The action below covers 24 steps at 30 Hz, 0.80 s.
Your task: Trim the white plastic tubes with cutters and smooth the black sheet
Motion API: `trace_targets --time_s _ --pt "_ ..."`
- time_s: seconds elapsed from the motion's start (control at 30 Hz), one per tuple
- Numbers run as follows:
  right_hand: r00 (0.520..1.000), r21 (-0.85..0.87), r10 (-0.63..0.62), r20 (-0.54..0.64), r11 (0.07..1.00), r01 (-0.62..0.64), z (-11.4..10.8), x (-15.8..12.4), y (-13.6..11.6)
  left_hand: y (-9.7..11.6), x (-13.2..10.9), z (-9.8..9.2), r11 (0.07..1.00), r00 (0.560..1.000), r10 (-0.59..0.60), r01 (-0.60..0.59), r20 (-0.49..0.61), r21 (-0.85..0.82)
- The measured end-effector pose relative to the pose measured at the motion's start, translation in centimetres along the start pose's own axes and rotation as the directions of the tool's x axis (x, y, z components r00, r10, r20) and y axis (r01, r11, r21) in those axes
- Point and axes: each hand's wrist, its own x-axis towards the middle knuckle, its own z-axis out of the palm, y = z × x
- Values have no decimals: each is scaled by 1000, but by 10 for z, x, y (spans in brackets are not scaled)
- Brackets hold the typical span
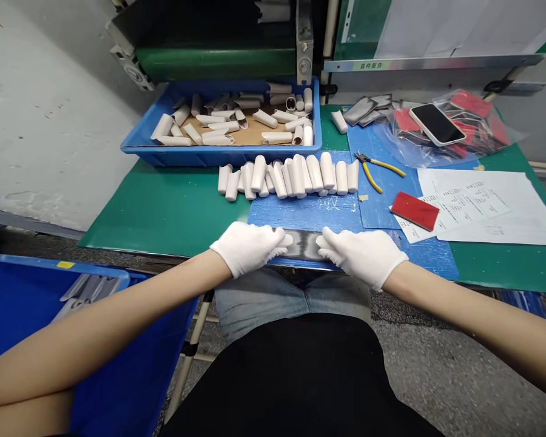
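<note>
My left hand, in a white glove, is closed around a white plastic piece; only its rounded end shows past the fingers. Opposite it, my gloved right hand grips another white plastic piece, also mostly covered by the glove. Both pieces are over a dark grey, abrasive-looking pad at the table's front edge, which has pale dust-like streaks. Beyond the hands, a row of white plastic shells rests on a blue sheet.
A blue tray of similar shells stands at the back. To the right are yellow-handled cutters, a red pad, papers, dark pads and a phone on a plastic bag. A blue bin is at lower left.
</note>
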Motion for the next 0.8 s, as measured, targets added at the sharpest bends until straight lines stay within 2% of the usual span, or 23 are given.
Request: trace_targets --time_s 0.1,0.23,0.4,0.5,0.6,0.7,0.8 --pt "999 -54 -39 19 998 40 -16 12 -4 -4 11 -14 999 999 36 -37 36 23" --pt "987 -123 -30 156 991 49 -34 14 -2 -11 14 -25 988 978 110 -126 177 85" --pt "986 -117 -79 144 988 96 -42 13 -4 -9 13 -30 990 982 115 -126 152 68" --pt "982 -116 -58 180 990 80 -44 14 -8 -6 15 -32 989 978 107 -124 179 84" --pt "989 -110 -60 136 991 75 -43 14 -12 -6 15 -32 989 984 92 -108 154 97" --pt "984 -132 -46 172 989 69 -42 13 -12 -7 11 -33 987 969 100 -125 224 100" --pt "987 -143 -29 158 988 52 -42 11 -10 -8 7 -33 989 977 90 -110 196 98"
